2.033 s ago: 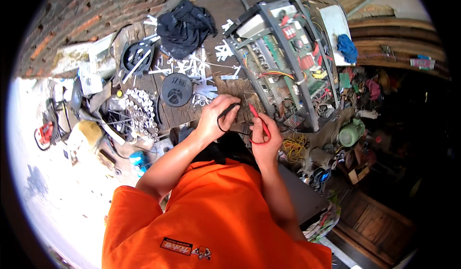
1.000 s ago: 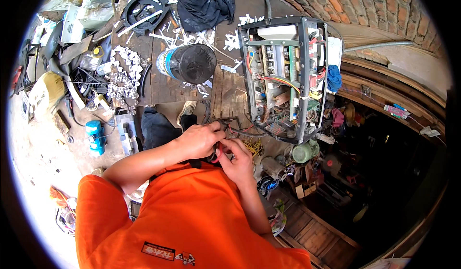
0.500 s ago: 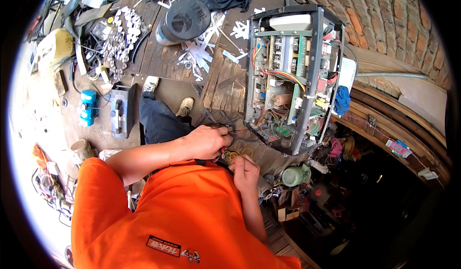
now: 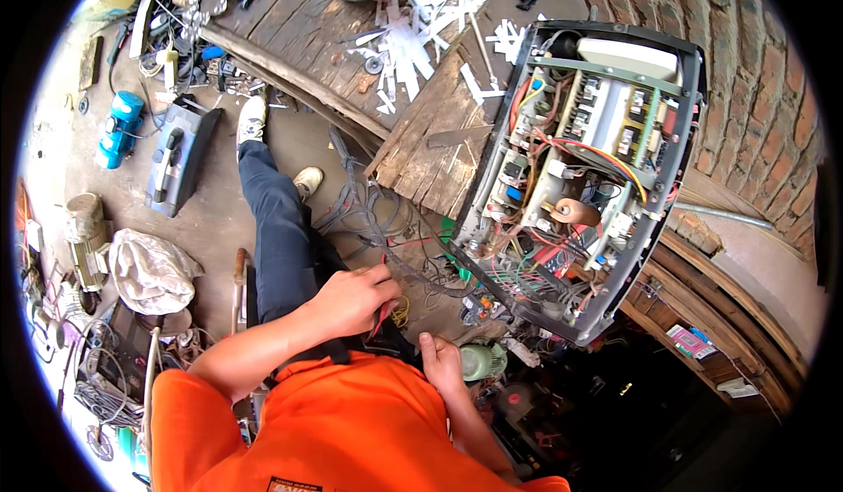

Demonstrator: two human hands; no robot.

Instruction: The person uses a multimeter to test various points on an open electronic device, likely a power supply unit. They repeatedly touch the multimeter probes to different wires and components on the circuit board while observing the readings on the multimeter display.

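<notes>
— Red-handled tool (image 4: 383, 316) pinched in the left hand (image 4: 351, 299), fingers curled round it, near the middle of the scene, over the tangle of dark cables (image 4: 378, 220) on the concrete floor (image 4: 211, 229).

— And the right hand (image 4: 439, 362)?

— Loosely closed just right of the left, touching the dark bundle at the lap; can't tell what is gripped, if anything. Next to a green motor (image 4: 481, 360).

— Further right?

— Opened machine chassis (image 4: 588, 167), tilted, packed with red, yellow and green wiring. Leaning against a brick wall (image 4: 746, 97).

— Far side?

— Wooden planks (image 4: 351, 44) strewn with white plastic scraps (image 4: 413, 27). Far left: blue motor (image 4: 118, 128), grey box with a handle (image 4: 180, 163).
</notes>
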